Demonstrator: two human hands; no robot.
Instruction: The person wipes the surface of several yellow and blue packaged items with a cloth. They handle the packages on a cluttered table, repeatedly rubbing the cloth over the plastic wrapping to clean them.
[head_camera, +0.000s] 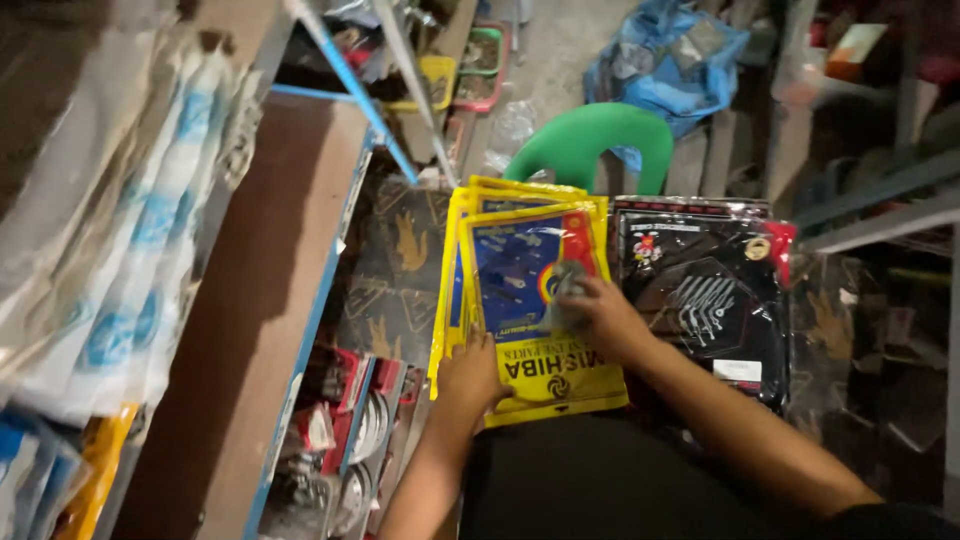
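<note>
A: Both forearms enter from bottom edge. Left hand (470, 378) w/ fingers curled on lower-left edge of top yellow packet (540, 300); right hand (608, 318) lies flat on its middle, closed on nothing.

B: Packet location?

A: Top of a yellow stack, beside black packets (705, 290), shelf (260, 300) at left. Step, prob.: sorting thru stack. Lifting top packet needs a firm edge pinch.
</note>
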